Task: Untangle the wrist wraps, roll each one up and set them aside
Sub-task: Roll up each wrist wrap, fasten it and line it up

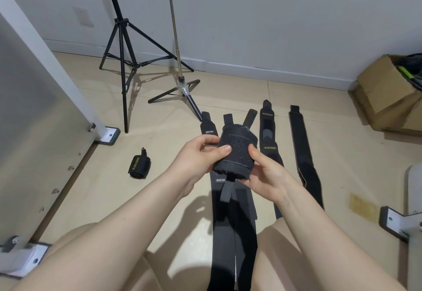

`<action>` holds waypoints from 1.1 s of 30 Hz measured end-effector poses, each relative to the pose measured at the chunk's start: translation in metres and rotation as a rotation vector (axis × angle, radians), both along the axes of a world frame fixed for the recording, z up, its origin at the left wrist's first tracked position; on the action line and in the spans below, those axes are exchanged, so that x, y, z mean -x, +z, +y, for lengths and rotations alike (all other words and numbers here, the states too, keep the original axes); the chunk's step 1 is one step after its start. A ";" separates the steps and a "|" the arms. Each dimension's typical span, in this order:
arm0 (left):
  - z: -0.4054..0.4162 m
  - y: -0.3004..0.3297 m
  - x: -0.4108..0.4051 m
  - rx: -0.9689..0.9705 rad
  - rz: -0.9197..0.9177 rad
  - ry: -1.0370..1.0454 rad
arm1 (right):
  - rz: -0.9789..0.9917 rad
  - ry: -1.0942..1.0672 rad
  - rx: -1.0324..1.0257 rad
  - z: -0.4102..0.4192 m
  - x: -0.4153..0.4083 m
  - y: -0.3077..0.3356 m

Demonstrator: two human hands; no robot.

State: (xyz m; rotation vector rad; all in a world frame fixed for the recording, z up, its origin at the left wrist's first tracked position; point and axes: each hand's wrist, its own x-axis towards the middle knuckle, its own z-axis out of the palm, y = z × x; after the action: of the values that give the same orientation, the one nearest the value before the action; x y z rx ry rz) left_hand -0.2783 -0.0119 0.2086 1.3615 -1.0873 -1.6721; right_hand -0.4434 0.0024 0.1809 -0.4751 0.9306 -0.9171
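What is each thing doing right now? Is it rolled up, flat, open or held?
Black rolled wrist wrap in the hands: rolled, held up.
Left hand: grips it.
Right hand: grips it.
Black wrist wrap with yellow lettering by the white panel: rolled, set aside.
Black wraps on the floor: unrolled, flat.
Brown cardboard box: open.

Even bright light; wide-angle edge bending

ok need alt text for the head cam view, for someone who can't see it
Seen from above, a person's left hand and right hand hold a rolled black wrist wrap over a tan floor. Several unrolled wraps lie flat below, and one finished roll sits to the left, near a black tripod.
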 end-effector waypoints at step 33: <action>-0.025 -0.004 -0.018 -0.001 0.065 0.033 | 0.650 0.078 0.253 -0.032 -0.005 0.024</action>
State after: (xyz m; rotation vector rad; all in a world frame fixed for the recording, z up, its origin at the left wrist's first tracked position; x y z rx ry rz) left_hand -0.2606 -0.0366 0.2041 1.3091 -1.0219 -1.6815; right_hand -0.4385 -0.0299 0.2048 -1.0587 1.3745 -0.8226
